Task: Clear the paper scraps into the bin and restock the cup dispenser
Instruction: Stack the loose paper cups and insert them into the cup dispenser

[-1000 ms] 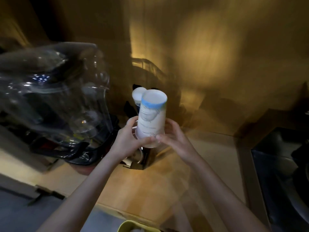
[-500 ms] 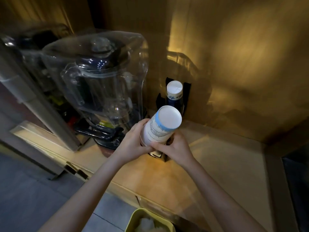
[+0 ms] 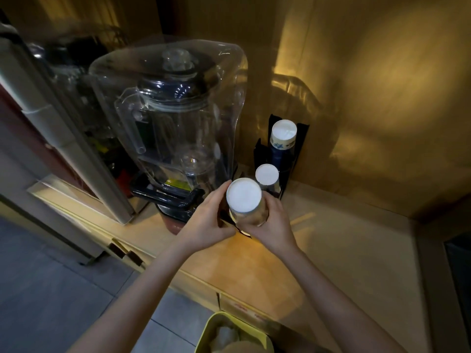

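We clasp the cup stack (image 3: 244,200) between our left hand (image 3: 206,222) and right hand (image 3: 274,222), fingers curled around its sides, over the dispenser (image 3: 300,138) just beyond. It's light and crushable, so gentle side pressure suits.

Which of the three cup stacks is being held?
The front cup stack, gripped by the left hand and right hand; the middle stack and back stack stand untouched.

bin (image 3: 233,335) cut by bottom edge, dispenser (image 3: 260,154) base hidden behind hands
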